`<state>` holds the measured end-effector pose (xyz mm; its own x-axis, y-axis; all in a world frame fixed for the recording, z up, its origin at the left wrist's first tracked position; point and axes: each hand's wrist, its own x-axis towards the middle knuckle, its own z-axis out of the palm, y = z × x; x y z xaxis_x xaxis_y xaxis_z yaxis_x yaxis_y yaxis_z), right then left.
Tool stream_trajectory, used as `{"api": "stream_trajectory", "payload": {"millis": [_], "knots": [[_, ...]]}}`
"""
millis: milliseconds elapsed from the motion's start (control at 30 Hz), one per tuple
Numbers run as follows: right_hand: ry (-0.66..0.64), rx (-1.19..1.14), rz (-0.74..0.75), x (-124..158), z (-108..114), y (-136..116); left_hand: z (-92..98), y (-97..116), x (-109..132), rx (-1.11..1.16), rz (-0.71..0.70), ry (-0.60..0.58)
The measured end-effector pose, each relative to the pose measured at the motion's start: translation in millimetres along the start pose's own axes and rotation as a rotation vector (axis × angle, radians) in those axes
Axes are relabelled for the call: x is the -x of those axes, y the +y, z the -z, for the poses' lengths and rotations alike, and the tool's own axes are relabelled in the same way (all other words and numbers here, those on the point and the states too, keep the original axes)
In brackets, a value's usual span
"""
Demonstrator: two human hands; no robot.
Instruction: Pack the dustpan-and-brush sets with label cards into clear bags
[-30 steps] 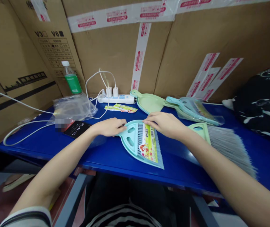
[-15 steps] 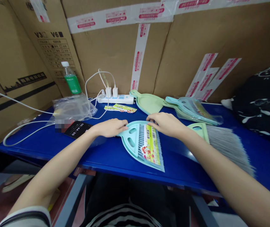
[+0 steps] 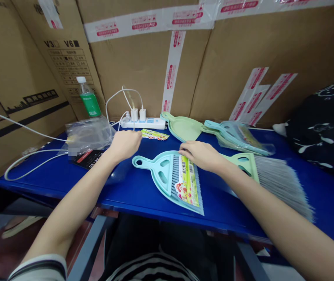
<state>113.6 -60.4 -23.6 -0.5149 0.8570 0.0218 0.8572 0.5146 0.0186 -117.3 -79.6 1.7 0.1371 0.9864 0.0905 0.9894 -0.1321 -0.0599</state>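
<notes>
A light blue dustpan [image 3: 162, 186] lies on the blue table, with a matching hand brush [image 3: 172, 183] nested in it. Across its bristles runs a yellow-green label card [image 3: 188, 183]. My right hand [image 3: 200, 154] has curled fingers closed at the far edge of this set, over the label's top end. Farther left, my left hand [image 3: 126, 145] is closed beside the loose label cards [image 3: 156, 134] and partly covers them. Its fingertips are hidden, so I cannot see what it holds. The dustpan's handle [image 3: 140, 161] lies free of both hands.
A green brush [image 3: 280, 183] with grey bristles lies right, partly behind my forearm. Green and bagged blue dustpans [image 3: 231, 130] lie at the back. A power strip [image 3: 146, 123], plastic bag [image 3: 87, 134], bottle [image 3: 89, 99] and phone [image 3: 89, 159] are at left. Cardboard [image 3: 143, 70] walls the back.
My left hand has let go of the dustpan's handle and moved up and left to the loose label cards. My right hand stays at the dustpan's far edge.
</notes>
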Motion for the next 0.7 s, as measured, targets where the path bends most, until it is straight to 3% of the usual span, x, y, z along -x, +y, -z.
{"api": "stream_trajectory", "payload": {"millis": [100, 267, 533, 700], "knots": [[-0.028, -0.01, -0.016, 0, 1, -3, 1.4, -11, -2, 0.001, 0.143, 0.06], [-0.015, -0.028, -0.035, -1, -2, -5, -0.3, -18, -2, -0.087, 0.25, 0.117], [0.014, -0.072, -0.029, -4, -8, -8, -5.0, -13, -4, -0.226, 0.376, -0.055], [0.015, -0.119, 0.001, -5, -11, -5, -12.6, -16, -9, -0.241, 0.398, -0.095]]}}
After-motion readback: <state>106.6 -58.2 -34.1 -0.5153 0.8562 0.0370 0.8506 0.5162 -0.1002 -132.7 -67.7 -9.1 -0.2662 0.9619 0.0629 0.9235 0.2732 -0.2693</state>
